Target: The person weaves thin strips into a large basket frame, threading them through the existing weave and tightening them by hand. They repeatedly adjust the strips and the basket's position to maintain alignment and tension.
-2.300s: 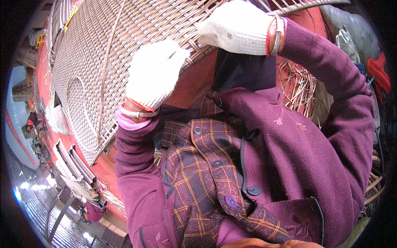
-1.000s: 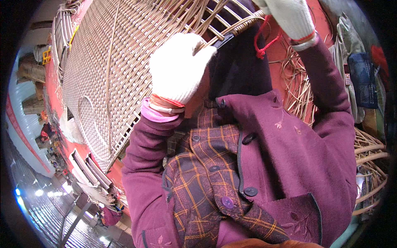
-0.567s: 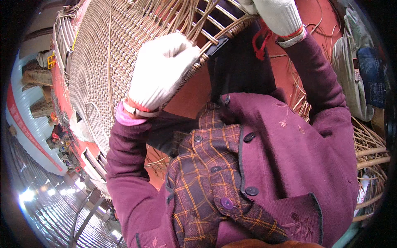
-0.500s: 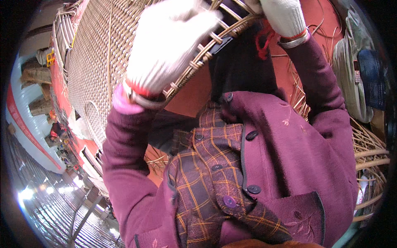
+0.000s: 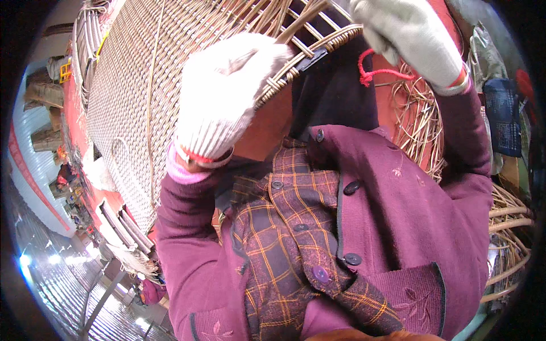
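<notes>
A large brown woven wicker panel [image 5: 122,85] slants across the upper left of the head view. Its rim has open ribs and several loose strands [image 5: 273,17] sticking up near the top. My left hand [image 5: 219,94], in a white knitted glove, is closed on the panel near its rim, with its fingertips partly hidden. My right hand [image 5: 412,42], also gloved, hangs just right of the rim, apart from it. Its fingers are curled in; what they hold, if anything, is not visible. Below that hand a red cord [image 5: 367,68] dangles over my dark trouser leg.
A heap of loose wicker strands [image 5: 421,122] lies on the red floor beside my right forearm. Curved cane pieces [image 5: 509,213] stand at the far right, below a dark blue cloth item [image 5: 503,116]. Bundled strips [image 5: 122,224] lie on the left.
My right hand has moved right and down, away from the rim. My left hand has shifted slightly down and stays on the panel. Loose strands by the rim show more fully.
</notes>
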### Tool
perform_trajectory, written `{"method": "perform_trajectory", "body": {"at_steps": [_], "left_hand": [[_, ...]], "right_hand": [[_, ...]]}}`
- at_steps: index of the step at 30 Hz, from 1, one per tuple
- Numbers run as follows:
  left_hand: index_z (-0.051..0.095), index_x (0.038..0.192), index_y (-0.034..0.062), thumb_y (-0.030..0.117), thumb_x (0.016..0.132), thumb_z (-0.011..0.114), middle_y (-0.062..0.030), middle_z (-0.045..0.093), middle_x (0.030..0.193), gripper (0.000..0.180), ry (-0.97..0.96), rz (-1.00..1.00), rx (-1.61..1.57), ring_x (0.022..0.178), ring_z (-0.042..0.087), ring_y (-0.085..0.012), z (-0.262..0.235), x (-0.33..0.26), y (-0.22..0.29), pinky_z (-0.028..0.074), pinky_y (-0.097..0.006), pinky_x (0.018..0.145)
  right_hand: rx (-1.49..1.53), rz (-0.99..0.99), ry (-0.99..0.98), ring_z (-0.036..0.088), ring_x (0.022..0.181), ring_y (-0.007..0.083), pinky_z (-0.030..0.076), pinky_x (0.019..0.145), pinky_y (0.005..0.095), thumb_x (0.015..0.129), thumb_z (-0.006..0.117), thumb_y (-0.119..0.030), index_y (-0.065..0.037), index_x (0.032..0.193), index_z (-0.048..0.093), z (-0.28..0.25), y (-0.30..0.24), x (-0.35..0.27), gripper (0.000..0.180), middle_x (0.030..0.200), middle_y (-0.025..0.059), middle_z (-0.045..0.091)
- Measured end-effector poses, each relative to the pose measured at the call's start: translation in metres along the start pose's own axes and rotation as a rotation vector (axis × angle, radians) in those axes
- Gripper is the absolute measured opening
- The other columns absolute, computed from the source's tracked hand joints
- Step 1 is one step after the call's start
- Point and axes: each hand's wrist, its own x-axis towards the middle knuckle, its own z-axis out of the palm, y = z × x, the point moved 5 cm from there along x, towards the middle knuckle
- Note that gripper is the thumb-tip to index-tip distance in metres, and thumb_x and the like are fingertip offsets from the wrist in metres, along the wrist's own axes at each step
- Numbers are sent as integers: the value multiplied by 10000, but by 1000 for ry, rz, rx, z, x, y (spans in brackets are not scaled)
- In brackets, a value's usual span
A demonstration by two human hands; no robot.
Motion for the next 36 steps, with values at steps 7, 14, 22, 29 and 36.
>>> {"method": "perform_trajectory", "body": {"at_steps": [7,14,22,29,36], "left_hand": [[752,955,47,128,1031,672,-111,664,813,137,50,83,363,724,661,-293,-10,-28,-30,519,-394,651],[779,1000,-12,189,1052,681,-110,706,816,229,32,161,435,717,656,-193,-11,-32,-38,510,-344,675],[759,1117,19,122,992,692,-140,735,928,175,47,525,681,779,704,-308,-11,-41,-39,555,-380,693],[751,1141,61,85,922,702,-105,705,923,226,68,664,781,804,700,-305,4,-38,-48,554,-424,685],[736,1017,75,136,957,698,-100,693,878,94,201,694,825,784,696,-297,33,-13,-31,551,-419,658]], "right_hand": [[-1222,-647,-112,741,887,357,579,775,442,963,723,-163,-78,1109,754,26,-10,-14,171,972,128,755],[-1348,-743,-191,646,583,341,504,527,451,911,682,-222,-115,812,657,56,-30,8,148,668,108,608],[-1145,-838,-356,676,624,373,529,586,472,917,680,-260,-115,796,652,76,-20,38,192,647,131,610],[-1145,-795,-422,695,623,378,538,578,479,912,678,-265,-109,789,687,82,-14,46,199,659,141,651],[-1163,-727,-316,702,645,373,548,609,488,929,689,-315,-108,810,697,89,-16,46,238,673,139,653]]}}
